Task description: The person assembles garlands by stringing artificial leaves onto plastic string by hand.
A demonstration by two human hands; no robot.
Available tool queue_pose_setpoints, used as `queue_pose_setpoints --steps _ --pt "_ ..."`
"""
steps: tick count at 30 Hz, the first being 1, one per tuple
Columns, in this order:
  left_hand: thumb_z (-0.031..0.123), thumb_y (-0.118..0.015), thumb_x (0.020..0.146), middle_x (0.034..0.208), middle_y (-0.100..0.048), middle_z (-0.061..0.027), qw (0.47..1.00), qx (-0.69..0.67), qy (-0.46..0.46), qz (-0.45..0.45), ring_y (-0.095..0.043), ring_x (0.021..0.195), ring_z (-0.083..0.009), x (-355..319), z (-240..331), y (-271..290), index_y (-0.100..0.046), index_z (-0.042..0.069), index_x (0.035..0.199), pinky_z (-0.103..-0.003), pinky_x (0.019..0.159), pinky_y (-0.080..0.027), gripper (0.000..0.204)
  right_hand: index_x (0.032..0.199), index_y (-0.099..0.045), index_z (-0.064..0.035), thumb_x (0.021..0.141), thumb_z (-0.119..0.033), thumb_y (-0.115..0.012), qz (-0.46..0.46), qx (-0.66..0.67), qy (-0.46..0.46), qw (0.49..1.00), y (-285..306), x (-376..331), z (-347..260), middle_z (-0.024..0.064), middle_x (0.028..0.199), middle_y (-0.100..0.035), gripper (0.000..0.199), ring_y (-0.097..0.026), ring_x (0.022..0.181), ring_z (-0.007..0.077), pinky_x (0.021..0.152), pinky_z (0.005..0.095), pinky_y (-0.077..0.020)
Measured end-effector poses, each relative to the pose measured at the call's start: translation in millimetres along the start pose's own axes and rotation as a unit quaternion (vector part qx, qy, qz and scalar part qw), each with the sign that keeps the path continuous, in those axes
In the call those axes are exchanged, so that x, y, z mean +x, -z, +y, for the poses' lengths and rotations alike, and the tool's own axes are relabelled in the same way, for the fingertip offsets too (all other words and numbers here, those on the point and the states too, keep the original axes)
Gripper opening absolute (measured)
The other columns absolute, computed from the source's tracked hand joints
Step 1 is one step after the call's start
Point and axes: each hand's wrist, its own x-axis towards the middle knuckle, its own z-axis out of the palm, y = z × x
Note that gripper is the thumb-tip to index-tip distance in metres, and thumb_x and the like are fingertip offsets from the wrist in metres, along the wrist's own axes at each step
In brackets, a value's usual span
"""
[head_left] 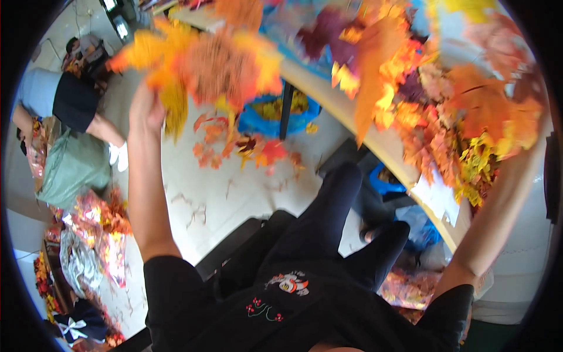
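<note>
My left hand (149, 107) is raised at the left, its fingers partly covered, closed on a bunch of artificial maple leaves (218, 69) in orange and yellow. The bunch is smeared by motion and hangs above the floor. At the right edge my right hand (529, 89) is raised among large orange maple leaves (482, 97), which cover part of the wrist. Its fingers are hidden and blurred, so their grip does not show. Below these leaves, a heap of orange, yellow and purple leaves (431, 126) covers part of the table (384, 146).
A blue bag (253, 122) of yellow leaves stands under the table, with loose leaves (264, 151) on the floor beside it. White paper (437, 196) lies at the table's edge. Leftward are a green sack (73, 167), clear bags of leaves (97, 217) and a standing person (76, 97).
</note>
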Motion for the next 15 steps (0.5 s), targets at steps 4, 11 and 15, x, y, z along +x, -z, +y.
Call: queue_pose_setpoints --steps 4,11,15 --pt "0.017 -0.056 0.086 0.117 -0.052 -0.0071 0.986 0.146 -0.034 0.068 -0.055 0.101 -0.0203 -39 -58 62 -0.044 0.009 0.121 -0.035 0.084 -0.048 0.038 0.085 -0.056 -0.0087 0.085 -0.018 -0.055 0.078 0.042 -0.205 0.975 -73 -32 15 -0.0063 0.067 -0.046 0.009 -0.039 0.057 0.0029 0.051 0.0196 -0.0313" --pt "0.019 -0.057 0.085 0.108 -0.057 -0.0098 0.933 0.169 0.292 0.129 -0.059 0.096 -0.0211 -72 -167 145 -0.042 0.006 0.124 -0.039 0.081 -0.051 0.044 0.083 -0.046 -0.0034 0.088 -0.017 -0.053 -0.011 0.111 -0.243 0.964 -157 -84 121 0.004 0.054 -0.053 0.016 -0.049 0.044 0.01 0.041 0.0242 -0.0363" --pt "0.018 -0.057 0.083 0.103 -0.059 -0.0104 0.814 0.515 0.225 0.146 -0.06 0.081 -0.0202 -38 -106 95 -0.028 0.006 0.134 -0.035 0.067 -0.052 0.06 0.083 -0.047 -0.0039 0.087 -0.016 -0.054 -0.059 0.122 -0.273 0.952 -188 -80 123 0.0042 0.052 -0.053 0.015 -0.048 0.043 0.0097 0.04 0.025 -0.0354"
